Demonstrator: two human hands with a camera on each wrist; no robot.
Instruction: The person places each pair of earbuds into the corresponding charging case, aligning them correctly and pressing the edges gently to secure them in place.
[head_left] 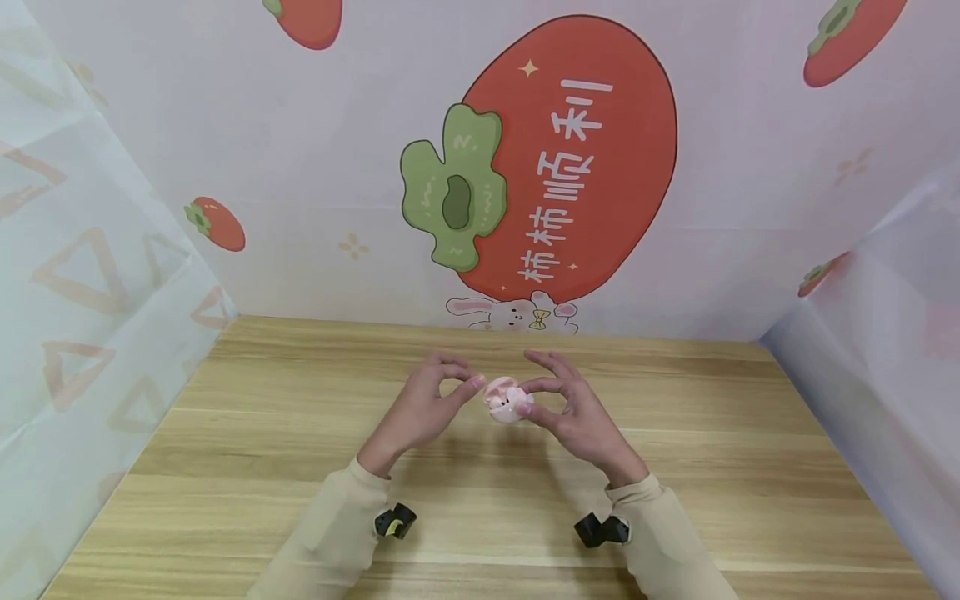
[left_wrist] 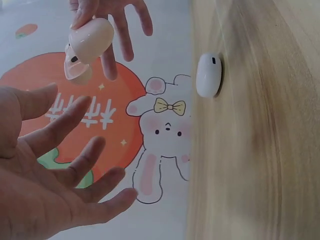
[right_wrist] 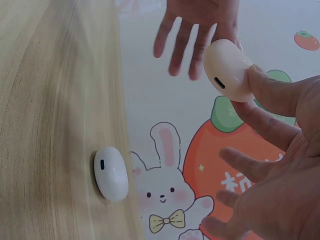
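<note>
My right hand pinches a small pale pink earbud case between thumb and fingertips, just above the wooden table. In the right wrist view the pink case shows a dark port on its end. My left hand hovers right beside the case with its fingers spread and holds nothing; the left wrist view shows its open palm apart from the pink case. A white earbud case lies on the table beneath the hands, its port side showing.
A backdrop printed with a large red persimmon and a rabbit stands along the table's far edge. Translucent sheets wall in the left and right sides. Bare wood surrounds the hands.
</note>
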